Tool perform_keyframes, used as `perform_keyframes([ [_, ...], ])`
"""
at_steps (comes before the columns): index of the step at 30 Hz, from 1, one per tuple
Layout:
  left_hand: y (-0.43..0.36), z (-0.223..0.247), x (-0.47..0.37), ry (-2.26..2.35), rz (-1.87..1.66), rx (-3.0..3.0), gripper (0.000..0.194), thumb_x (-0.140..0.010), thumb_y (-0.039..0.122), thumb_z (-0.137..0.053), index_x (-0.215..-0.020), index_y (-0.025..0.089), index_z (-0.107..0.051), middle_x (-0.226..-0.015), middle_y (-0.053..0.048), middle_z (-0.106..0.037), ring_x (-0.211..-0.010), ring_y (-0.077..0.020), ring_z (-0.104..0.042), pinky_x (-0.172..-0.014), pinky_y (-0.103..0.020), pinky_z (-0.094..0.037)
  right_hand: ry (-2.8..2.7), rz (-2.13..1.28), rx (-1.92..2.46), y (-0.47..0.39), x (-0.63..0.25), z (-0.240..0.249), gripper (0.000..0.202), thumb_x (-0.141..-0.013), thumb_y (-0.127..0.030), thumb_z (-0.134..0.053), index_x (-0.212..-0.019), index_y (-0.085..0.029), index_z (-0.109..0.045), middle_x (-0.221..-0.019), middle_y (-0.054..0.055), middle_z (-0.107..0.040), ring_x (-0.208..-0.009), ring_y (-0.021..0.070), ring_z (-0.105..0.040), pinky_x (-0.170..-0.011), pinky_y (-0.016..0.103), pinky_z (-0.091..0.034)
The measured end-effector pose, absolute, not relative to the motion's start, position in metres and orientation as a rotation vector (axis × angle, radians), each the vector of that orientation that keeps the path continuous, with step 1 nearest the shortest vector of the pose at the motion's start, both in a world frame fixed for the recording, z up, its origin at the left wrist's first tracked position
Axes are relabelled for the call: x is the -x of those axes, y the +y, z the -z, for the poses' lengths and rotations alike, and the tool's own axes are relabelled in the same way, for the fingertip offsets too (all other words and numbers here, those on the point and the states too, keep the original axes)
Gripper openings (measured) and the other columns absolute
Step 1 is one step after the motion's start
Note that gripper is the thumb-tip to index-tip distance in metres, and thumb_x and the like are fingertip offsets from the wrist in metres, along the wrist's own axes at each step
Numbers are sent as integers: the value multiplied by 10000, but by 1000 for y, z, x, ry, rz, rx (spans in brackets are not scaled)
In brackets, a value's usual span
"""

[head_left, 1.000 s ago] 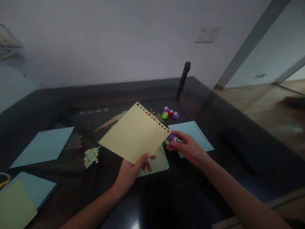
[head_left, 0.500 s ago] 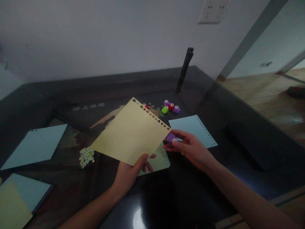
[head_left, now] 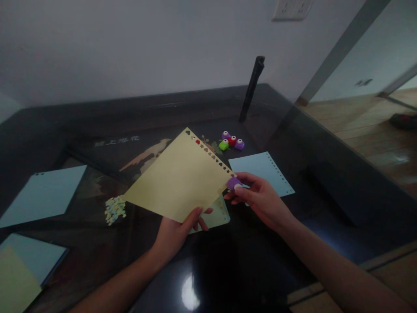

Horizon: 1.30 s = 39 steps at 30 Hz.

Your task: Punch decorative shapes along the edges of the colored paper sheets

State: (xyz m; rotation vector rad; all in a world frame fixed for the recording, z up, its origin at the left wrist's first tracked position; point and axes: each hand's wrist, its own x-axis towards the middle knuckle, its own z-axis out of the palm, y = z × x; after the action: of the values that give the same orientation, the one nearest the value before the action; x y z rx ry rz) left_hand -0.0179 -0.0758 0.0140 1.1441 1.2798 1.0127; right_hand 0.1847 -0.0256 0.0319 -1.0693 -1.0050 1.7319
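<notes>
Over the table [head_left: 254, 265], the left hand [head_left: 179, 228] is pinching the yellow sheet [head_left: 179, 178] by its near corner, thumb on top. The right hand [head_left: 260, 198] is gripping the purple punch [head_left: 233, 183] at the sheet's right corner. Paper bits [head_left: 115, 210] are lying left; four other punches [head_left: 232, 141] are sitting farther back, right of centre.
</notes>
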Motion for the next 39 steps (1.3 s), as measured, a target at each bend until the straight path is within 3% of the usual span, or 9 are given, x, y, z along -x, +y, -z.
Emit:
perform_keyframes([
  [6,-78,-11,16,1261,-999,-1140,198,-753,339,-619,-791,156,-682,-757,-117,-737,-439,-166,-609,-450,-286,-486,-1061,-1654,1063,-27,-184,-31,317,-638,-254,-760,-940,-211,-674,-860,21,-669,-707,123,-582,-559,235,-457],
  [14,-78,-10,17,1262,-971,-1177,215,-773,347,-595,-790,151,-682,-788,-128,-738,-438,-160,-608,-455,-285,-490,-992,-1752,991,-26,-181,-28,300,-656,-282,-755,-942,-231,-679,-951,29,-684,-870,157,-612,-840,339,-481],
  [23,-76,-16,19,1383,-842,-1293,276,-821,376,-518,-813,138,-658,-582,-34,-687,-434,-133,-579,-480,-252,-473,-871,-1816,941,-24,-183,-26,270,-742,-427,-687,-863,-189,-721,-906,57,-693,-819,157,-603,-802,331,-483],
  [33,-75,-10,22,1362,-831,-1408,259,-854,320,-491,-805,135,-665,-623,-24,-697,-396,-100,-539,-544,-260,-490,-870,-1828,995,-24,-183,-26,226,-666,-254,-768,-885,-216,-725,-900,23,-698,-755,120,-595,-801,311,-475],
  [39,-75,-12,22,1361,-829,-1426,265,-855,308,-485,-806,128,-674,-544,-2,-658,-408,-106,-547,-564,-256,-493,-862,-1831,994,-24,-183,-26,246,-670,-244,-766,-908,-204,-719,-921,31,-701,-764,116,-602,-806,304,-478],
])
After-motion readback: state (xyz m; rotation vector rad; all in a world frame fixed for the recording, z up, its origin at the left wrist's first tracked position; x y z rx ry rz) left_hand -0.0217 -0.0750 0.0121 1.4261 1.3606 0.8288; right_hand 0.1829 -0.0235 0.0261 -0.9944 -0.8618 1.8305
